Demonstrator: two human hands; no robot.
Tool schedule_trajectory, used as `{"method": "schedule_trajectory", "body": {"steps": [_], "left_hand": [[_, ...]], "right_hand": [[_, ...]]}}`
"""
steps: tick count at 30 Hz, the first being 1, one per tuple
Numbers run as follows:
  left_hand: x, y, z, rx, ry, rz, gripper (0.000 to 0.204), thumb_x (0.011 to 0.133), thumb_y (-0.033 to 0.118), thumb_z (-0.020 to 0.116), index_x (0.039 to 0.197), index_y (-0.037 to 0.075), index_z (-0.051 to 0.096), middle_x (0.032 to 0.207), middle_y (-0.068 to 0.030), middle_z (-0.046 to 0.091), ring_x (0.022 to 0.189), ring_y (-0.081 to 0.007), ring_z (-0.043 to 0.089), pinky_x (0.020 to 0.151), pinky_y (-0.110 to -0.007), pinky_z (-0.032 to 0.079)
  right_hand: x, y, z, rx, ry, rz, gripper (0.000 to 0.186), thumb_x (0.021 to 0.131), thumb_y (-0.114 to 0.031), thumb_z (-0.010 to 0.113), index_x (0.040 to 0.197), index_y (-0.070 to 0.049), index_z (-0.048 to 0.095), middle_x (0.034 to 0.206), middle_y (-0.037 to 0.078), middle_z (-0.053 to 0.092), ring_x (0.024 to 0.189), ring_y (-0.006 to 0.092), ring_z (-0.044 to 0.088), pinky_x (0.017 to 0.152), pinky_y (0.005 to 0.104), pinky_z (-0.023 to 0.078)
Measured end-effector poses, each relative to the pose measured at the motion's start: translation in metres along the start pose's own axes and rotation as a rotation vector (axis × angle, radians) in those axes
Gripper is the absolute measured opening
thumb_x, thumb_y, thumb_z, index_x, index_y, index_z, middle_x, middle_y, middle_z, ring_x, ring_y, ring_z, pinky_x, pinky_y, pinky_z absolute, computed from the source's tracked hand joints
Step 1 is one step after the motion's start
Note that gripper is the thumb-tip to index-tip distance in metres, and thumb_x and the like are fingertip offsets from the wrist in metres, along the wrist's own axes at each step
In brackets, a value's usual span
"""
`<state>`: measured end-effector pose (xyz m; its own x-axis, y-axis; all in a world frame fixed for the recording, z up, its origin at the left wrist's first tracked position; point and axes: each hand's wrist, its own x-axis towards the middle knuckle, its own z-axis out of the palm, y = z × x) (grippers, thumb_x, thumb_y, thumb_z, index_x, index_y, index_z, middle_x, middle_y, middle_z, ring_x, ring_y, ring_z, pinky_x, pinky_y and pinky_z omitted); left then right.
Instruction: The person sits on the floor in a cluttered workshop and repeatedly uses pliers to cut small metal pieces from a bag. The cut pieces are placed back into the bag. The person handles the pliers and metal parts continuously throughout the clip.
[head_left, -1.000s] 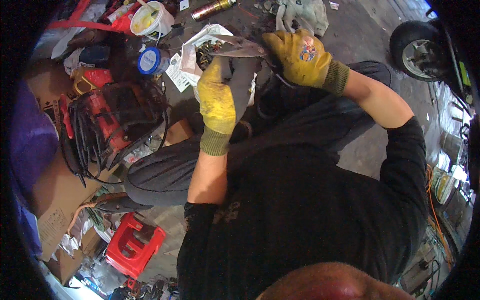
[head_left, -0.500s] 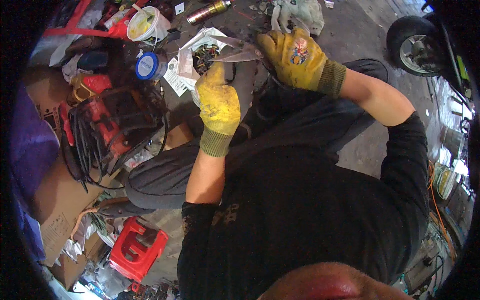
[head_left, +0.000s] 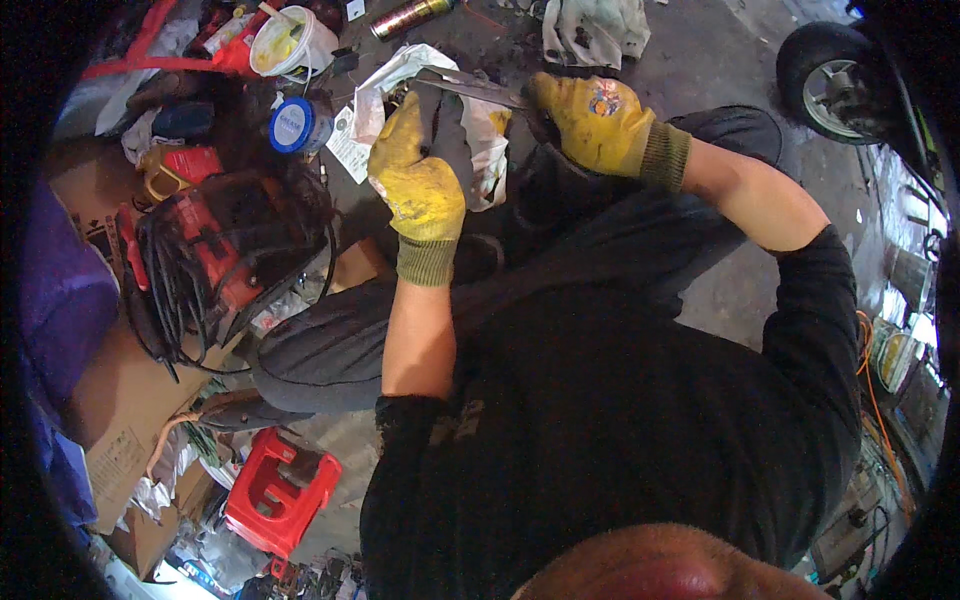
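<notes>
My gloved left hand [head_left: 415, 180] is closed on a dark grey piece of flat material [head_left: 450, 130], its thumb side raised toward the blades of large metal shears [head_left: 470, 88]. My gloved right hand [head_left: 600, 125] is closed around the shears’ handles, mostly hidden by the fingers. The blades lie across the top of the grey piece; whether they bite into it I cannot tell. Behind both, a crumpled white bag [head_left: 488, 175] stands between my legs, its contents mostly hidden by the piece and my left hand.
A blue-lidded tub [head_left: 292, 124], white bucket [head_left: 295, 50], spray can [head_left: 410, 18] and pale rag [head_left: 595, 30] lie beyond. A red-and-black machine with coiled cable [head_left: 215, 250] is at left, a red plastic stool [head_left: 280, 490] lower left, a wheel [head_left: 830, 85] at upper right.
My left hand has moved up and left with the grey piece, now covering most of the bag’s small dark contents. My right hand and shears have shifted slightly.
</notes>
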<state>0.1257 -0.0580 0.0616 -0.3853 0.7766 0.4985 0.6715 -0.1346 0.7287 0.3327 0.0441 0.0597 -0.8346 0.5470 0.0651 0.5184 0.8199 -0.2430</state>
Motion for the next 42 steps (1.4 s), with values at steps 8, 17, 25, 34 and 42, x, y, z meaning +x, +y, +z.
{"method": "schedule_trajectory", "body": {"steps": [8, 17, 25, 34, 42], "left_hand": [[0.005, 0.036, -0.005, -0.418, -0.131, -0.515, 0.022, 0.096, 0.015, 0.07, 0.113, 0.001, 0.072, 0.092, -0.0047, 0.074, 0.081, -0.0106, 0.067, 0.075, -0.028, 0.054], [0.004, 0.039, -0.007, -0.555, -0.234, -0.614, 0.02, 0.095, 0.013, 0.07, 0.11, 0.001, 0.073, 0.089, -0.0037, 0.075, 0.075, -0.0088, 0.066, 0.065, -0.025, 0.051], [0.012, 0.024, -0.025, -0.531, -0.411, -0.547, 0.037, 0.086, -0.009, 0.053, 0.118, -0.002, 0.07, 0.095, -0.0078, 0.076, 0.083, -0.0136, 0.07, 0.073, -0.025, 0.056], [0.01, 0.011, -0.027, -0.255, -0.535, -0.296, 0.038, 0.083, -0.007, 0.056, 0.118, -0.003, 0.071, 0.105, -0.0106, 0.076, 0.093, -0.0175, 0.072, 0.083, -0.03, 0.056], [0.025, 0.02, -0.033, -0.254, -0.616, -0.444, 0.036, 0.083, -0.007, 0.055, 0.114, -0.003, 0.071, 0.102, -0.0122, 0.077, 0.089, -0.0191, 0.073, 0.081, -0.031, 0.056]], "right_hand": [[0.008, -0.001, -0.007, -0.158, 0.179, -0.102, 0.046, 0.094, -0.032, 0.059, 0.127, -0.001, 0.054, 0.102, 0.018, 0.068, 0.088, 0.0319, 0.07, 0.073, 0.0461, 0.056], [0.006, 0.005, -0.002, -0.176, 0.119, -0.088, 0.046, 0.093, -0.033, 0.059, 0.129, -0.004, 0.055, 0.102, 0.014, 0.067, 0.092, 0.0293, 0.069, 0.077, 0.0441, 0.053], [0.004, 0.014, -0.007, -0.25, 0.189, -0.197, 0.045, 0.095, -0.036, 0.058, 0.129, -0.007, 0.055, 0.102, 0.012, 0.066, 0.093, 0.0284, 0.068, 0.081, 0.0444, 0.05], [-0.003, 0.01, -0.006, -0.27, 0.095, -0.206, 0.044, 0.094, -0.035, 0.058, 0.128, -0.007, 0.058, 0.1, 0.013, 0.067, 0.088, 0.0282, 0.069, 0.079, 0.0434, 0.05], [-0.001, 0.002, -0.028, -0.01, -0.124, -0.139, 0.045, 0.087, -0.022, 0.062, 0.129, -0.006, 0.058, 0.101, 0.014, 0.07, 0.093, 0.0313, 0.07, 0.08, 0.0434, 0.055]]}}
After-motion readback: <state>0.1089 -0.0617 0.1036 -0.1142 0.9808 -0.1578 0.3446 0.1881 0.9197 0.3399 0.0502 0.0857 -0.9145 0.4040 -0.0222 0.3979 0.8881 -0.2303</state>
